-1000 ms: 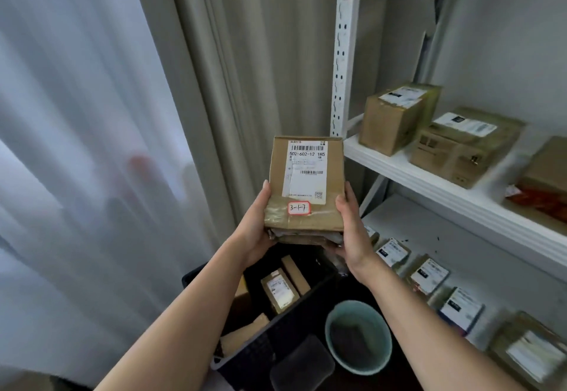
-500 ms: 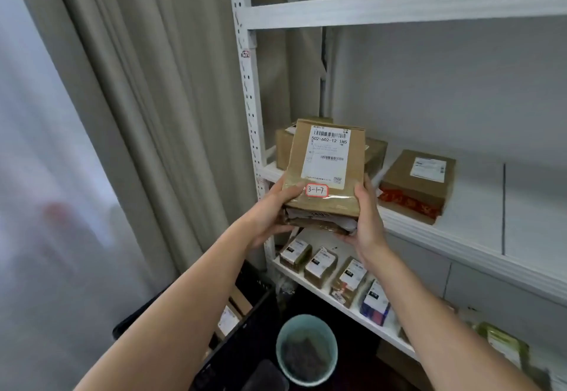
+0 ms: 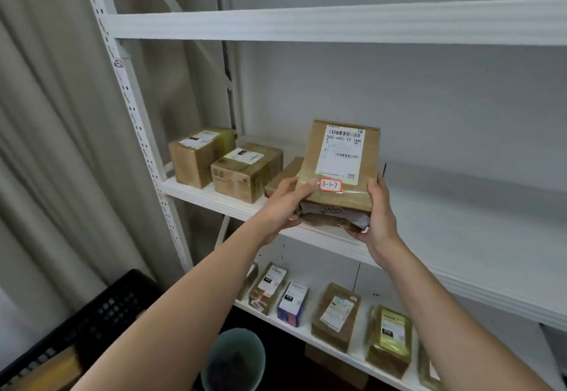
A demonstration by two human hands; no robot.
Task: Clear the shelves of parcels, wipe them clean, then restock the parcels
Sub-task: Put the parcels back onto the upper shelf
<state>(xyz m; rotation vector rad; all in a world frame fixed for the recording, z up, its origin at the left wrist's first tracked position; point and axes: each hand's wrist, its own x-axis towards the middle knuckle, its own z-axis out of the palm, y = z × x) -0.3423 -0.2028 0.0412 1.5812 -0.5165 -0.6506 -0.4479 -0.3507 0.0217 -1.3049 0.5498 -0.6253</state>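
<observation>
Overhead-ish, both forearms outstretched: left hand (image 3: pixel 283 203) and right hand (image 3: pixel 379 215) curl fingers round a brown cardboard parcel with white label (image 3: pixel 340 169), above the white metal shelf (image 3: pixel 460 231).

Brown cardboard parcel (image 3: pixel 339 172) between hands: white label, black barcode, red-bordered white sticker. Left of hands: two tan cardboard boxes (image 3: pixel 225 165), white labels. White metal shelf rack (image 3: pixel 460 228), grey wall behind. Below hands: teal round bucket (image 3: pixel 234 360), black perforated plastic crate (image 3: pixel 92 320), gold-green packet (image 3: pixel 389 340). Beige curtain (image 3: pixel 55 145) far left.
</observation>
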